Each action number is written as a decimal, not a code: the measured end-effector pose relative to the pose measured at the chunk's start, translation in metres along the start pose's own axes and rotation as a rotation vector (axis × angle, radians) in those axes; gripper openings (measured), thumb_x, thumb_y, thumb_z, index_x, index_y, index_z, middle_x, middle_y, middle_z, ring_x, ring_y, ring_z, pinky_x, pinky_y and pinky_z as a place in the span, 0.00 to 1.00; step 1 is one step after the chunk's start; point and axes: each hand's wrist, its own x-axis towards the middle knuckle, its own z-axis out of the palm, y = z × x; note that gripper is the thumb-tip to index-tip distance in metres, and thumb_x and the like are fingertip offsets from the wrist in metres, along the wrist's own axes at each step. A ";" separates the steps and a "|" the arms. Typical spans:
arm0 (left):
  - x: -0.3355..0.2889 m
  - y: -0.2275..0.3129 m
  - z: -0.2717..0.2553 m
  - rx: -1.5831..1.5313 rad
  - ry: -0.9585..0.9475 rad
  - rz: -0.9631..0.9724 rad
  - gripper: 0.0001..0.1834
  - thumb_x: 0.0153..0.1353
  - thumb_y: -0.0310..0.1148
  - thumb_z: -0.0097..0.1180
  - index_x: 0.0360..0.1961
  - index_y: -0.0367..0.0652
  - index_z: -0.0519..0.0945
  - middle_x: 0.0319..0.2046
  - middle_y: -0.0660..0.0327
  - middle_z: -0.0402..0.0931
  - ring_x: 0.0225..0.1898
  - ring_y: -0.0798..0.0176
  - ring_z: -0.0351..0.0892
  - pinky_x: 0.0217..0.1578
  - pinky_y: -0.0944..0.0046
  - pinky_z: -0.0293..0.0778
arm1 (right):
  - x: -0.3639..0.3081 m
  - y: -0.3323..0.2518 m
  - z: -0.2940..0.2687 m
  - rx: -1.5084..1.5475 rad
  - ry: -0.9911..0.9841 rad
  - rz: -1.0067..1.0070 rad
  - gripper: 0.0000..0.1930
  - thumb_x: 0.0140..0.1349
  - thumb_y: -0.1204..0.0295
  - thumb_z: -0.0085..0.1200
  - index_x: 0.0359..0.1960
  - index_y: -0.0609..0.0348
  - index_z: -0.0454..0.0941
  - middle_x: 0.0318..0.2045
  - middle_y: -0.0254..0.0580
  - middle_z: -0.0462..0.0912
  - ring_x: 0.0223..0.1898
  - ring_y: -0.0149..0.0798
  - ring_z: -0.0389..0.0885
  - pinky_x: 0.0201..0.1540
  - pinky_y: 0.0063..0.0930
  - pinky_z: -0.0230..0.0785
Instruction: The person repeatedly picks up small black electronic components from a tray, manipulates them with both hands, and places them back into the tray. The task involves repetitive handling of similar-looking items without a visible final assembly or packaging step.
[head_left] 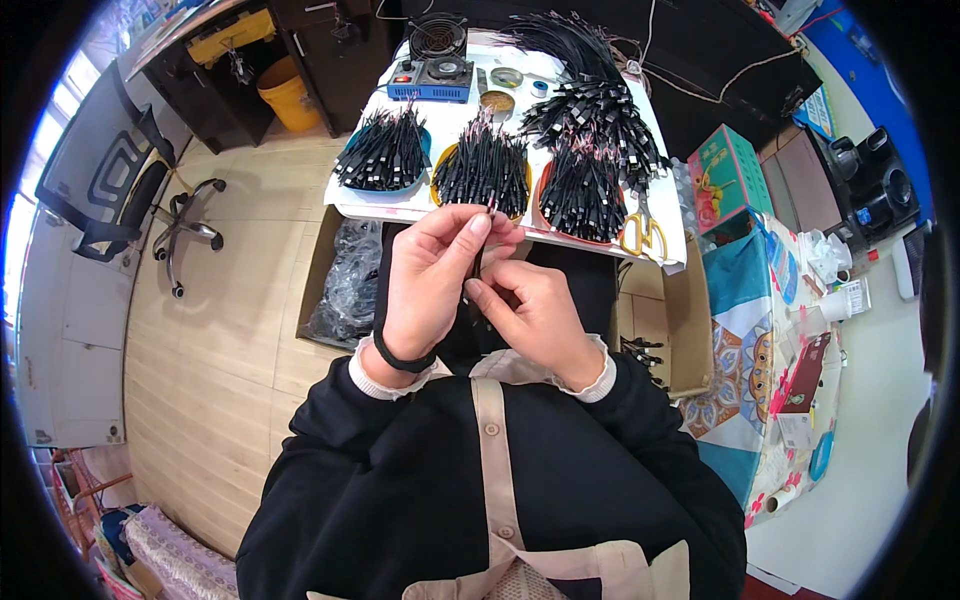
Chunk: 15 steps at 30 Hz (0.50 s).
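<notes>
1. One thin black cable (477, 262) is between the hands, on the wearer's side of the table's near edge.
2. The left hand (425, 275) pinches its upper end between thumb and fingers; the right hand (535, 312) pinches it lower down.
3. The white table (385, 208) bears three trays along its near edge: blue (371, 188), yellow (435, 182) and red (543, 207), each heaped with black cables.
4. One larger cable pile (590, 100) runs from the far edge toward the right edge; one pair of scissors (643, 236) lies at the near right corner.
5. Around it are pale flooring (220, 300), one office chair (115, 185) and one yellow bucket (287, 92).
6. The fingers hide part of the held cable; the heaped cables overlap too thickly to count.
</notes>
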 end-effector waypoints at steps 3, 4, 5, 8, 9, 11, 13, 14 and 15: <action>-0.001 -0.001 0.000 0.057 -0.020 0.014 0.09 0.69 0.27 0.49 0.42 0.31 0.77 0.38 0.55 0.82 0.40 0.66 0.82 0.45 0.68 0.78 | 0.002 -0.002 -0.007 0.023 -0.046 0.060 0.09 0.60 0.72 0.60 0.28 0.65 0.77 0.18 0.41 0.74 0.18 0.30 0.70 0.22 0.26 0.61; -0.002 0.000 -0.001 0.088 -0.019 0.018 0.09 0.70 0.27 0.49 0.42 0.31 0.77 0.38 0.56 0.82 0.39 0.66 0.82 0.45 0.69 0.77 | 0.003 -0.004 -0.013 0.034 -0.063 0.112 0.08 0.60 0.72 0.60 0.28 0.65 0.78 0.19 0.39 0.75 0.18 0.28 0.70 0.23 0.25 0.62; -0.003 0.000 -0.002 0.112 -0.018 0.022 0.09 0.70 0.27 0.49 0.42 0.31 0.77 0.37 0.56 0.82 0.39 0.67 0.81 0.44 0.70 0.77 | 0.004 -0.005 -0.020 0.044 -0.095 0.204 0.08 0.60 0.71 0.61 0.29 0.65 0.79 0.19 0.38 0.76 0.19 0.26 0.71 0.23 0.23 0.62; -0.006 -0.001 -0.004 0.130 -0.029 0.007 0.10 0.70 0.28 0.49 0.42 0.32 0.77 0.35 0.59 0.81 0.34 0.71 0.79 0.38 0.73 0.75 | 0.015 -0.006 -0.038 0.342 0.034 0.210 0.05 0.62 0.75 0.60 0.34 0.65 0.79 0.28 0.32 0.81 0.28 0.22 0.76 0.32 0.18 0.69; -0.007 -0.001 -0.005 0.145 -0.043 0.001 0.10 0.70 0.29 0.49 0.42 0.32 0.77 0.34 0.60 0.80 0.33 0.72 0.78 0.36 0.74 0.75 | 0.017 -0.007 -0.041 0.522 0.072 0.226 0.05 0.62 0.77 0.59 0.37 0.65 0.78 0.32 0.34 0.81 0.33 0.23 0.78 0.38 0.17 0.71; -0.007 -0.002 -0.005 0.188 -0.086 -0.005 0.09 0.70 0.29 0.49 0.42 0.33 0.78 0.31 0.62 0.79 0.28 0.76 0.75 0.29 0.76 0.70 | 0.024 -0.006 -0.042 0.521 0.031 0.198 0.06 0.62 0.79 0.58 0.39 0.65 0.77 0.34 0.36 0.82 0.35 0.25 0.80 0.41 0.19 0.73; -0.009 -0.001 -0.005 0.228 -0.107 -0.025 0.09 0.70 0.29 0.49 0.42 0.33 0.78 0.29 0.63 0.78 0.26 0.77 0.73 0.27 0.77 0.68 | 0.029 -0.005 -0.037 0.533 0.012 0.183 0.05 0.63 0.78 0.58 0.39 0.66 0.77 0.33 0.36 0.82 0.35 0.25 0.80 0.40 0.19 0.74; -0.009 -0.001 -0.004 0.221 -0.103 -0.014 0.09 0.71 0.29 0.48 0.41 0.34 0.78 0.27 0.64 0.77 0.25 0.77 0.72 0.26 0.78 0.66 | 0.031 -0.004 -0.034 0.500 0.049 0.152 0.05 0.63 0.77 0.58 0.37 0.66 0.77 0.32 0.35 0.82 0.31 0.24 0.80 0.36 0.18 0.74; -0.010 0.000 -0.004 0.191 -0.111 -0.029 0.10 0.71 0.30 0.47 0.41 0.34 0.78 0.27 0.64 0.77 0.25 0.77 0.71 0.26 0.78 0.66 | 0.031 -0.004 -0.033 0.522 0.056 0.137 0.05 0.63 0.77 0.58 0.37 0.66 0.78 0.31 0.35 0.81 0.31 0.24 0.80 0.36 0.17 0.73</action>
